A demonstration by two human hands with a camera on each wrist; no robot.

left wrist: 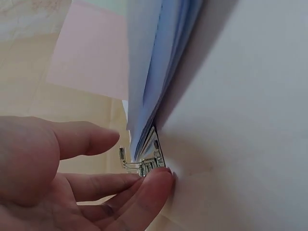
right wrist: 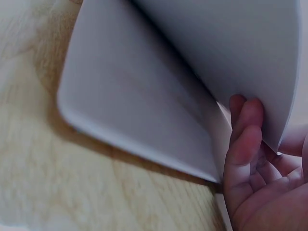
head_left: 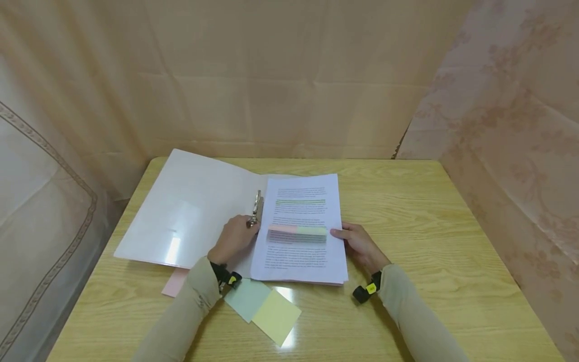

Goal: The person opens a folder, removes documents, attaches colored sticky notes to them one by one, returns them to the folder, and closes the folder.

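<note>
An open white folder [head_left: 194, 211] lies with a stack of printed paper [head_left: 298, 261] on its right side. Green highlighting crosses some text, and a pink sticky note [head_left: 282, 229] and a green sticky note [head_left: 312, 231] stick up from the top page. My left hand [head_left: 235, 237] is at the metal clip [left wrist: 151, 163] on the folder's spine. Its fingers curl against the clip's base, with the thumb near the lever. My right hand [head_left: 360, 242] grips the stack's right edge, thumb on top and fingers underneath, lifting the sheets off the folder cover [right wrist: 130, 96].
A mint sticky note [head_left: 249, 297] and a yellow sticky note [head_left: 277, 318] lie on the wooden table [head_left: 429, 216] before the folder. Part of a pink sticky note [head_left: 175, 282] shows under the folder's lower left edge. Curtains hang behind the table and at both sides.
</note>
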